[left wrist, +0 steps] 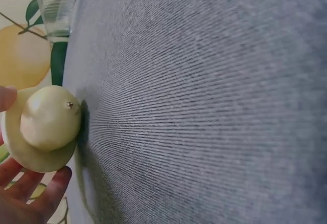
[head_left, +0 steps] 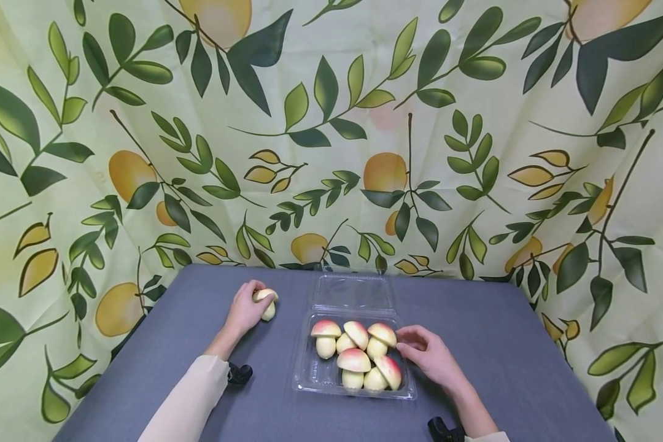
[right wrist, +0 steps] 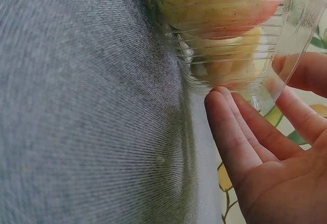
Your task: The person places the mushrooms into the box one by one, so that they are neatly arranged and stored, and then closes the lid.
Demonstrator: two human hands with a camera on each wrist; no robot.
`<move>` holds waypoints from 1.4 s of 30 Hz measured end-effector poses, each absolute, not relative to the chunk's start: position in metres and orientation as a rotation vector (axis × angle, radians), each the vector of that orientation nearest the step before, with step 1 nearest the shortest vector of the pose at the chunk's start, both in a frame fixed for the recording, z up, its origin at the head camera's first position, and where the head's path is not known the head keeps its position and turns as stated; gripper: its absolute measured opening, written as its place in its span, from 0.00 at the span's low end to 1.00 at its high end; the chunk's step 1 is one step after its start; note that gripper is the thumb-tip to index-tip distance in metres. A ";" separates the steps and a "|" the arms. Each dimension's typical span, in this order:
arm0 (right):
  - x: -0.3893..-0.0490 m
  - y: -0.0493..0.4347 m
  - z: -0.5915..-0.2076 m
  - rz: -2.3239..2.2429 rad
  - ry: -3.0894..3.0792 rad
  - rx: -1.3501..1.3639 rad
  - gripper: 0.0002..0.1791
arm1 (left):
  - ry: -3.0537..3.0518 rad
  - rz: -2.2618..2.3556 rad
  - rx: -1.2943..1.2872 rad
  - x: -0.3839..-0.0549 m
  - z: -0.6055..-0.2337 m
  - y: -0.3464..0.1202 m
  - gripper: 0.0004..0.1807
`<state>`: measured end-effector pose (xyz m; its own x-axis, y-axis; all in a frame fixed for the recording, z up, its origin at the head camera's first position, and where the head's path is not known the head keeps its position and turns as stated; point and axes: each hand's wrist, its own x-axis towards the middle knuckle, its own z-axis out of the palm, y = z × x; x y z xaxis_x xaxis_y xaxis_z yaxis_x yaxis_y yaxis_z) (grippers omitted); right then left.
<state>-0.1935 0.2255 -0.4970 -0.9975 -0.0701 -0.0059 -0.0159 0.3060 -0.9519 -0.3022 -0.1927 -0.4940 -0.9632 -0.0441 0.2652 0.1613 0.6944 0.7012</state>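
Note:
My left hand [head_left: 247,307] grips an artificial mushroom [head_left: 268,312] by its pale cap, left of a clear plastic container. In the left wrist view the mushroom's rounded stem [left wrist: 51,119] faces the camera, with fingers spread around the cap. My right hand [head_left: 428,353] is at the container's right side, thumb and forefinger at the rim. Seen from the right wrist, the lower fingers [right wrist: 232,132] lie nearly straight against the ribbed wall of the container [right wrist: 230,55]. Several red-and-yellow-capped mushrooms [head_left: 354,362] lie inside it, with bare floor at its front left.
The container's hinged clear lid [head_left: 353,293] lies open behind it. A grey cloth [head_left: 243,405] covers the table. Fabric printed with leaves and fruit [head_left: 331,153] hangs behind and at both sides. Dark wrist devices [head_left: 239,374] are on both arms.

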 end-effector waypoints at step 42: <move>-0.194 0.226 -0.496 -1.851 2.484 -0.129 0.18 | -2.569 -1.136 -0.331 -0.261 -0.479 -0.164 0.14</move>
<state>-0.1941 0.2264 -0.4962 -0.9957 -0.0910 0.0166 -0.0419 0.2839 -0.9580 -0.2610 -0.1641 -0.4785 -0.9244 0.0838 0.3720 0.3316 0.6585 0.6756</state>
